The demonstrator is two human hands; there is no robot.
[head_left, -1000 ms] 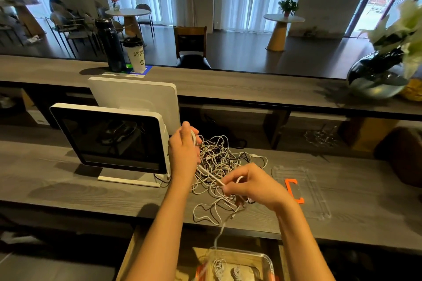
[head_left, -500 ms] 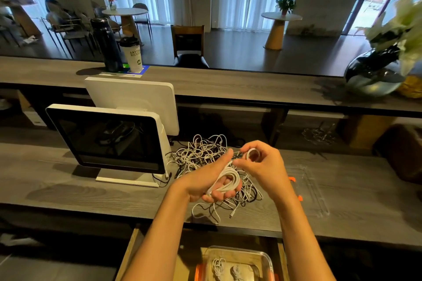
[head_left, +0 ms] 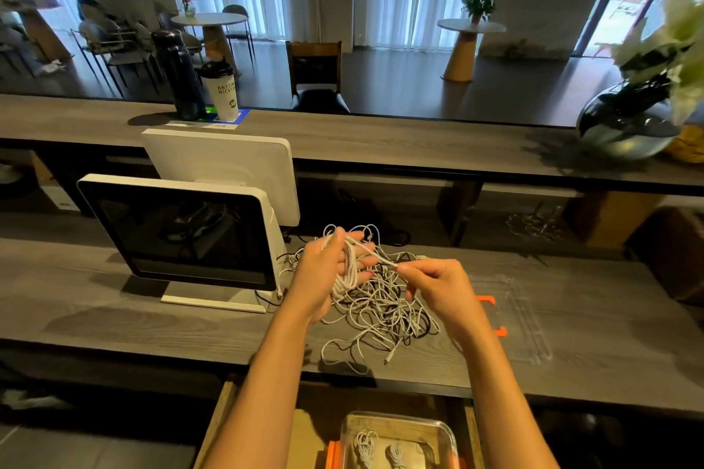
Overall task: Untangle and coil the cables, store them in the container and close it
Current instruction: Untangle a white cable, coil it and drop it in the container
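Clear plastic, the container (head_left: 398, 440) sits nearest you below the bench (head_left: 114, 316), two coils already inside. Your left hand (head_left: 327, 270) holds a half-wound white cable (head_left: 348, 270); your right hand (head_left: 438, 289) pinches its free end. It looks light, limp and springy, so grip loops firmly. Beyond lies the tangle (head_left: 381, 308), lid (head_left: 510, 320) beside.

Café: counter till screen (head_left: 183, 228), takeaway cup (head_left: 223, 89), dining tables (head_left: 208, 19).
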